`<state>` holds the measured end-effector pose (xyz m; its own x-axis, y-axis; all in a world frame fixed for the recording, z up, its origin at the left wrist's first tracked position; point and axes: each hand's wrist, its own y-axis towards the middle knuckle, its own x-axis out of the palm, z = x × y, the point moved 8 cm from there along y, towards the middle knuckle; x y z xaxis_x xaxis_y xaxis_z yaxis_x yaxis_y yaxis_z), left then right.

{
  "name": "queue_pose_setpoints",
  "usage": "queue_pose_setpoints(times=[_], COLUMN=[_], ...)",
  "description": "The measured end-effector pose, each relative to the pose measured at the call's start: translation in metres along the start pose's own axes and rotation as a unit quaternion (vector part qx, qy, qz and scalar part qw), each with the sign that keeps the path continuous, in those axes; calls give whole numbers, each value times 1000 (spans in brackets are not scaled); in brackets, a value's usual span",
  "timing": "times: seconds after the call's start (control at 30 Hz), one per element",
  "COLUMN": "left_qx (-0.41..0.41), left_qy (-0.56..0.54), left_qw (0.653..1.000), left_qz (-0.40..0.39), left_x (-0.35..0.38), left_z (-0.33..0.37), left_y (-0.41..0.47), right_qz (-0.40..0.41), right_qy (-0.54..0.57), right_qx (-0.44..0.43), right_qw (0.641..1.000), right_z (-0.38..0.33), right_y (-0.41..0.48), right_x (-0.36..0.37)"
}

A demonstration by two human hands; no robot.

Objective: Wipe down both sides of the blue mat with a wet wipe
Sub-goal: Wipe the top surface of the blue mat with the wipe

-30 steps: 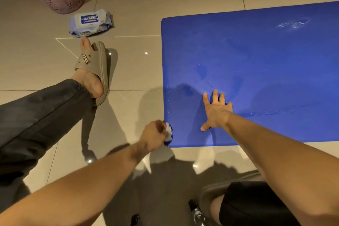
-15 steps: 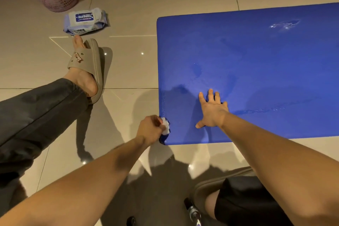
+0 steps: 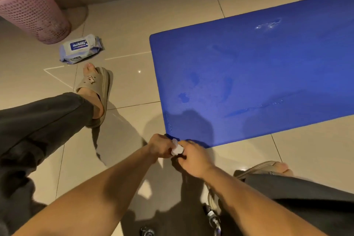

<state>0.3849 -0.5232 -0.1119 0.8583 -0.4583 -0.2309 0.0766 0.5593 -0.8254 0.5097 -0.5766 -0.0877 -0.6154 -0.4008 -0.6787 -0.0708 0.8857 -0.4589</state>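
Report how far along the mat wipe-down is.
Done, apparently: the blue mat shows wet streaks on its upper face. In hand: the left hand and right hand both pinch the wet wipe at the mat's near corner. Left: the underside; the mat lies flat, unflipped.

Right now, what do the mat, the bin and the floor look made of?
Blue mat: probably foam or rubber, matte, finely textured, with wet streaks on it. Pink bin: plastic by the look, with a perforated mesh wall. Floor: glazed tile, glossy, with grout lines and light reflections.
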Motion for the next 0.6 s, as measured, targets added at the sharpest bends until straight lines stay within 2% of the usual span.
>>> queue_pose_setpoints(times=[0.2, 0.27, 0.33, 0.37, 0.47, 0.6], left_qx=[-48, -41, -20, -13, -5, 1], left_qy=[17, 62, 154, 163, 45, -27], left_qw=[998, 996, 978, 975, 994, 995], left_qz=[-24, 44, 138, 153, 96, 99], left_x=[-12, -24, -38, -36, -9, -3], left_z=[-18, -19, -14, -11, -6, -3], left_y=[11, 17, 21, 20, 18, 9], right_qz=[98, 103, 116, 127, 157, 216], right_qy=[87, 71, 27, 3, -46, -11], right_qx=[80, 73, 68, 72, 99, 174], right_qw=[988, 989, 991, 989, 982, 961], right_z=[-7, -9, -4, 3, 31, 66], right_y=[5, 4, 0, -3, -11, -21], right_x=[16, 18, 12, 6, -13, -37])
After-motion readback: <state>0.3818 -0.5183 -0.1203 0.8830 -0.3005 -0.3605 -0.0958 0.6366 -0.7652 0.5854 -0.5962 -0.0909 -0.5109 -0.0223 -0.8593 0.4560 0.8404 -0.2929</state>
